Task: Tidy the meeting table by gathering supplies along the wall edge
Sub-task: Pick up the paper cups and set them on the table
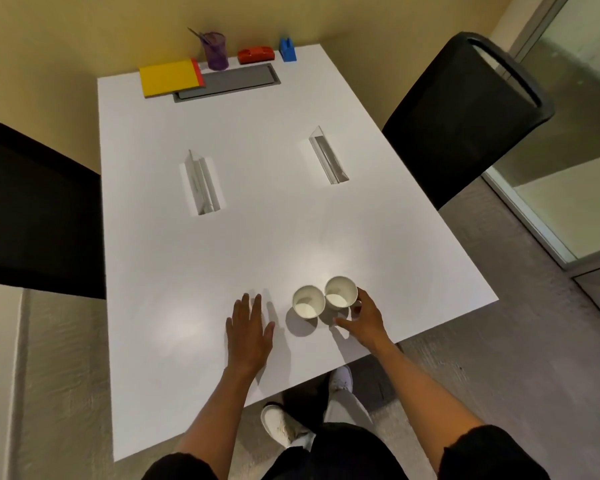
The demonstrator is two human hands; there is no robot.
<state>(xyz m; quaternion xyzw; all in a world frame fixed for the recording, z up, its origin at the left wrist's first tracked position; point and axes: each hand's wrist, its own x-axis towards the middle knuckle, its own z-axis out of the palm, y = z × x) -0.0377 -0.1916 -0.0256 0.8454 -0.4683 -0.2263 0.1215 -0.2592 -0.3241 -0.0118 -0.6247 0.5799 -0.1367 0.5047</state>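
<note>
Two white paper cups stand touching side by side near the table's (187, 271) front edge. The right hand (364, 320) curls its fingers and thumb round the right cup (341, 292); the left cup (308, 301) stands free. Just left of the cups, the left hand (248, 336) lies flat on the table, fingers straight. Far from the cups, along the wall edge: yellow notepad (168, 77), purple pen holder (215, 51), red stapler (256, 54), blue block (287, 50).

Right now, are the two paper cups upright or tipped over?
Upright. Both paper cups stand on the table, round mouths facing up, insides visible. The right hand grips one.
</note>
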